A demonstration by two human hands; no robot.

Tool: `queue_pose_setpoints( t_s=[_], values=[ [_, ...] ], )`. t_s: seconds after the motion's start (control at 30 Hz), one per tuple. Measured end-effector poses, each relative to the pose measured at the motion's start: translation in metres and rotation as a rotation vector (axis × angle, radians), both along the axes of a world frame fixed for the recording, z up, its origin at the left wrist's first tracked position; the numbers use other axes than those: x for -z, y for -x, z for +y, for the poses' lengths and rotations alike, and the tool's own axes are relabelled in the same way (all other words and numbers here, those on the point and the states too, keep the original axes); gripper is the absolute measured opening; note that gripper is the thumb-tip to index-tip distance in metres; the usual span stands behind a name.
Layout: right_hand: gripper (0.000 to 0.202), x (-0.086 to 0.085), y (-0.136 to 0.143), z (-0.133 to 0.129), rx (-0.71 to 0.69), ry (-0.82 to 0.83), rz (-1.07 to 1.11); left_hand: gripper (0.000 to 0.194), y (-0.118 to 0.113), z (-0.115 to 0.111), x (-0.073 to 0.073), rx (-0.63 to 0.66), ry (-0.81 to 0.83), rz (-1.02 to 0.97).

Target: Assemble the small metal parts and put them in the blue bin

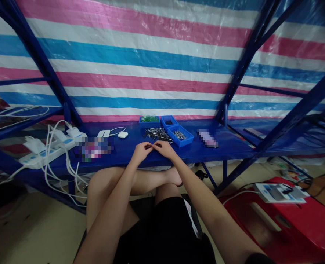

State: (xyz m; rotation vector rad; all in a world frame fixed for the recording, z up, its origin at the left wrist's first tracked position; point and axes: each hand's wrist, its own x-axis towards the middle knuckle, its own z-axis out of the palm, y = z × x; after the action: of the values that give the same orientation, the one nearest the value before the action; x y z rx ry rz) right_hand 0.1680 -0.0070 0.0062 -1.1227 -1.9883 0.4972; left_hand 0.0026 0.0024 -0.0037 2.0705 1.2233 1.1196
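My left hand [140, 151] and my right hand [165, 149] meet fingertip to fingertip above the front of the blue table [129, 156]. Both have curled fingers, and something small and dark shows at them, too small to name. Just beyond lies a loose pile of thin dark and silvery pieces [157, 134]. Right of the pile, a blue tray [189, 140] holds silvery, pin-like metal pieces. Behind it stands a second blue tray [173, 125] with dark contents. A third blue tray [141, 124] at the back holds green pieces.
A power strip [60, 148] with several chargers and white cables lies left. Near it are a white earbud case [123, 135] and a blurred object [94, 149]. A blurred phone-like object [208, 138] lies right. Blue frame posts [242, 58] flank the table; a red stool [308, 216] stands right.
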Motion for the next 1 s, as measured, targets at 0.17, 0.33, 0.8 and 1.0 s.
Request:
queue_pose_setpoints(
  t_s=[0.17,0.33,0.8,1.0],
  values=[
    [0.02,0.0015,-0.0005,0.0018,-0.009,0.006,-0.014,0.02,0.0006,0.0009,0.0011,-0.01,-0.025,0.035],
    [0.02,0.0015,-0.0009,0.0022,-0.004,0.002,0.003,0.023,-0.0002,-0.0021,-0.0017,-0.011,-0.033,0.047],
    [0.02,0.0003,-0.0003,0.001,-0.034,-0.033,0.066,0.023,-0.0013,-0.0003,-0.0008,-0.008,0.004,0.227],
    [0.019,-0.0004,-0.0037,0.0018,0.009,-0.016,0.181,0.023,-0.0006,-0.0022,-0.004,0.007,-0.003,0.023]
  ],
)
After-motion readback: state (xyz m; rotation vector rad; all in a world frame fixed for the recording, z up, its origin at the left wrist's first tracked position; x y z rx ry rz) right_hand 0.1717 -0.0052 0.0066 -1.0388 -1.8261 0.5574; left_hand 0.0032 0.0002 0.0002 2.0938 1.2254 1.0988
